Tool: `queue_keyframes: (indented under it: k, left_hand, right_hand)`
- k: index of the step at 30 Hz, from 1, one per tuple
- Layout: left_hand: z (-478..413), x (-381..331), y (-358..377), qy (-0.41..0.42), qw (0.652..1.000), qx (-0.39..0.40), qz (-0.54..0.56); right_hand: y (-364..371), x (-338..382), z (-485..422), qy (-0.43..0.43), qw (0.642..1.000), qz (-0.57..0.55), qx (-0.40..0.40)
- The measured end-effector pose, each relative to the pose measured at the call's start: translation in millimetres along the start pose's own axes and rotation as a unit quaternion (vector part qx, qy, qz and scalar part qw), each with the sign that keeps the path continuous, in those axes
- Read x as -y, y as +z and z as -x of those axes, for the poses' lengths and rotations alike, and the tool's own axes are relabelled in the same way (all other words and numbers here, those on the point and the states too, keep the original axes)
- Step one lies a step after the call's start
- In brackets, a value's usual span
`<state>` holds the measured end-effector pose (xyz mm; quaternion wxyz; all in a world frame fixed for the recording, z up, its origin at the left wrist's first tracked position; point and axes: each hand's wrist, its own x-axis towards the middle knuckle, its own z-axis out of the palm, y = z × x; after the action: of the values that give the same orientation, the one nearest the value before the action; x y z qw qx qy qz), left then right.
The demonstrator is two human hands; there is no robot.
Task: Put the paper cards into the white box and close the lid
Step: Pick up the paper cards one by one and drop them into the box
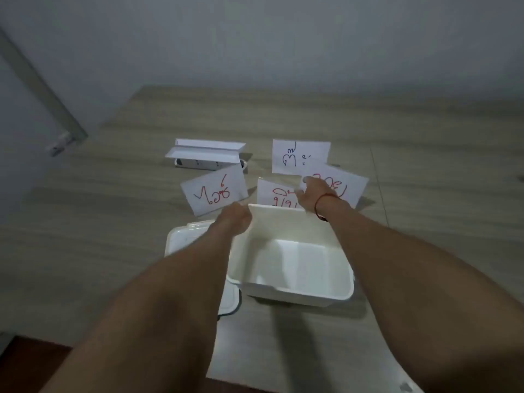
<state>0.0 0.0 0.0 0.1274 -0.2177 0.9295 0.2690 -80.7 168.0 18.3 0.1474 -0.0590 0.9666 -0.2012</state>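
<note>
Fingers of the right hand (pixel 313 194) press on a tilted paper card (pixel 344 184); whether they pinch it I cannot tell. Left hand (pixel 235 218), curled shut, hovers at the white box (pixel 295 285), open mid-bench (pixel 397 131), long axis running near-to-far, lid (pixel 181 236) lying left.

White box (pixel 295 268) sits open and empty on the bench (pixel 425 165), lid (pixel 181 236) lying beside it on the left under the left forearm. Left hand (pixel 235 218) is at the box's far-left corner; right hand (pixel 313 194) rests on the red-lettered card (pixel 346 185). Three more cards (pixel 214 192) lie past the box.
</note>
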Motion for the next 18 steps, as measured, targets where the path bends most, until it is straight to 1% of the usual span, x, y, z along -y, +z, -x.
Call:
queue_keyframes:
  k: [3, 6, 8, 10, 13, 15, 18]
  left_hand:
    - [-6, 7, 13, -0.032, 0.997, 0.000, 0.070]
    - [-12, 13, 20, -0.021, 0.992, -0.016, 0.121]
    - [-13, 13, 20, -0.018, 0.989, -0.024, 0.142]
    - [-15, 14, 22, -0.022, 0.987, -0.030, 0.157]
    - [-14, 12, 21, -0.027, 0.988, -0.027, 0.149]
    - [-14, 11, 20, -0.037, 0.991, -0.020, 0.128]
    - [-13, 8, 18, -0.061, 0.994, -0.007, 0.095]
  right_hand:
    - [15, -3, -11, 0.015, 1.000, 0.017, 0.005]
    - [25, -3, -16, 0.032, 0.999, 0.014, -0.010]
    - [27, -3, -20, 0.046, 0.998, -0.007, -0.031]
    - [29, -4, -24, 0.062, 0.997, -0.040, -0.031]
    - [28, -4, -20, 0.032, 0.998, -0.029, -0.048]
    - [22, -6, -15, -0.002, 0.997, -0.021, -0.077]
    - [1, -8, -6, -0.037, 0.991, -0.043, -0.124]
